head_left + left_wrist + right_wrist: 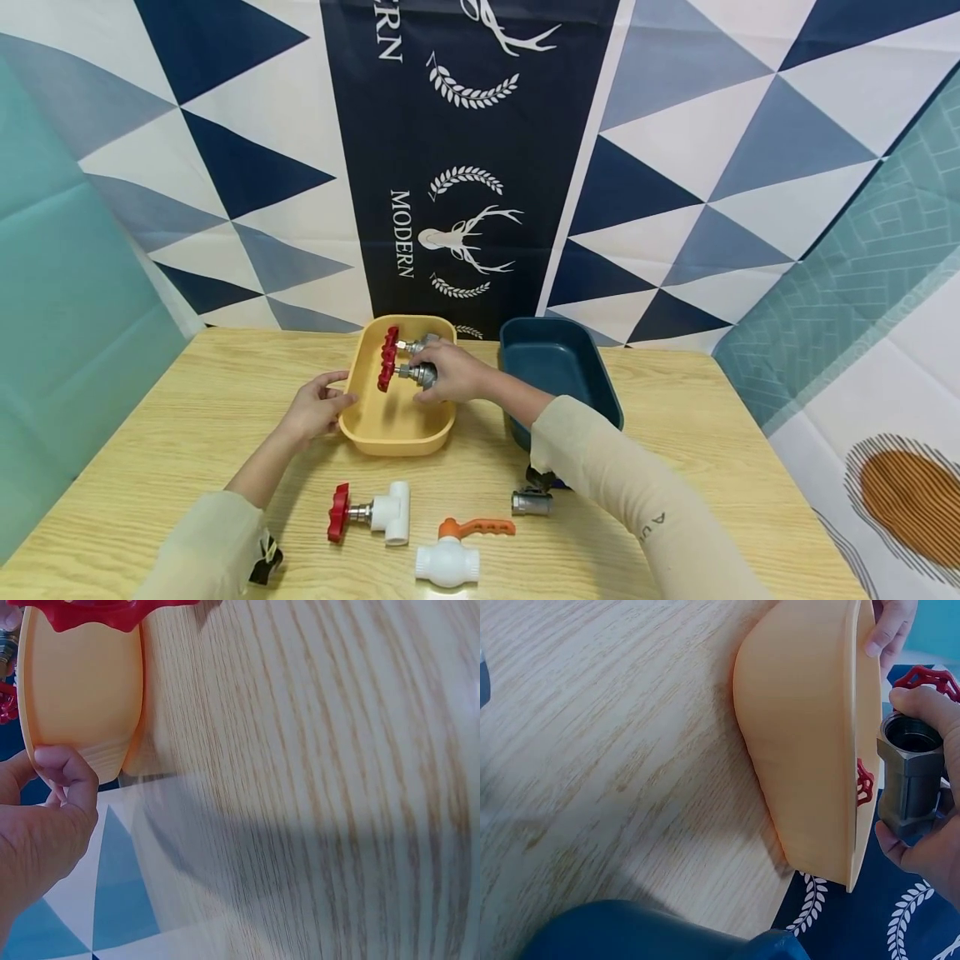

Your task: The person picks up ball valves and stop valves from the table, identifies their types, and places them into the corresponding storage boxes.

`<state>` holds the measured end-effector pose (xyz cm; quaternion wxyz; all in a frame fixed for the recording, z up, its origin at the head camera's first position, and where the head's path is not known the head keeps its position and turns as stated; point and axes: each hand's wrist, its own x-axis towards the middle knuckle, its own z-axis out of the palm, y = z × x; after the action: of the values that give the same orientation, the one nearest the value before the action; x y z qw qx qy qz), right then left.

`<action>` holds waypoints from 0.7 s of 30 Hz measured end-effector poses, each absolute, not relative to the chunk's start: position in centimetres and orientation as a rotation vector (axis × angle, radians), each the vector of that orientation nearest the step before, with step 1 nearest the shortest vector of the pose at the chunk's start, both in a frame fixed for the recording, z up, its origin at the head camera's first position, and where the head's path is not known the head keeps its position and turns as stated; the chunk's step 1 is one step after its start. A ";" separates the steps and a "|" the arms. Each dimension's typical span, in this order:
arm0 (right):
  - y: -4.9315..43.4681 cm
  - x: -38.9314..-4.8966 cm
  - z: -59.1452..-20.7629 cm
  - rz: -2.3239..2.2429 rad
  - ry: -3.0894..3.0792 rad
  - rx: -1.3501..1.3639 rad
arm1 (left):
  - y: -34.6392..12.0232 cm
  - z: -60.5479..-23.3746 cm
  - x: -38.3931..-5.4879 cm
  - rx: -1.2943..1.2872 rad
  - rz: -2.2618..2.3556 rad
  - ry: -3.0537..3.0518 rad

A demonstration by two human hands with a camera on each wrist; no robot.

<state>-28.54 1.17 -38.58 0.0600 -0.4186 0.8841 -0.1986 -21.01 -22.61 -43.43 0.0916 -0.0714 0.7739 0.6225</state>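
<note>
Head view, nearest part: seeing a white plastic ball valve with an orange lever (pixel 447 565) lying at near centre, and a white plastic tee valve with a red handwheel (pixel 390 512) resting to its left. Spotting a short metal pipe fitting (pixel 532 502) lying to the right, near the cream right sleeve (pixel 600 467).

Farther in, pinching the left rim of a yellow plastic tray (pixel 397 447) between left hand (pixel 318 408) thumb and fingers. Holding a grey metal valve with a red handwheel (pixel 420 373) over that tray in the right hand (pixel 450 372), curling thumb and fingers round the body; unable to tell about contact with the tray floor. Noting a second red-wheeled metal valve (pixel 405 345) lying inside, just beyond.

For handling well, probably best keeping hold of the metal body rather than the wheel, moving slowly, steering clear of the neighbouring valve, and bracing the rim against sliding.

Seeing a dark blue plastic tray (pixel 547 354) standing just right, partly hidden by the right forearm.

Noting a pale wood-grain tabletop (pixel 660 400) running back to a blue-and-white triangle wall covering (pixel 277 158) with a navy deer-head band (pixel 480 125), and a teal panel (pixel 67 275) closing the left side.
</note>
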 end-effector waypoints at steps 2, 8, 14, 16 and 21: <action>1.1 -28.6 -38.7 -0.599 2.677 -1.270 | -22.6 -43.5 -21.0 -0.211 1.845 2.302; 0.8 -28.7 -39.1 -0.578 2.686 -1.275 | -22.7 -43.8 -21.2 -0.212 1.848 2.307; 0.4 -28.9 -39.5 -0.577 2.673 -1.296 | -22.7 -43.7 -21.0 -0.208 1.860 2.298; 0.3 -28.9 -39.6 -0.575 2.678 -1.312 | -22.6 -43.7 -21.0 -0.209 1.861 2.300; 0.2 -29.1 -39.9 -0.589 2.695 -1.321 | -22.6 -43.8 -21.1 -0.213 1.852 2.308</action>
<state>-29.11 0.16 -39.95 0.0415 -0.4314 0.8804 -0.1925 -21.12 -22.60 -43.80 0.0875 -0.0717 0.7750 0.6218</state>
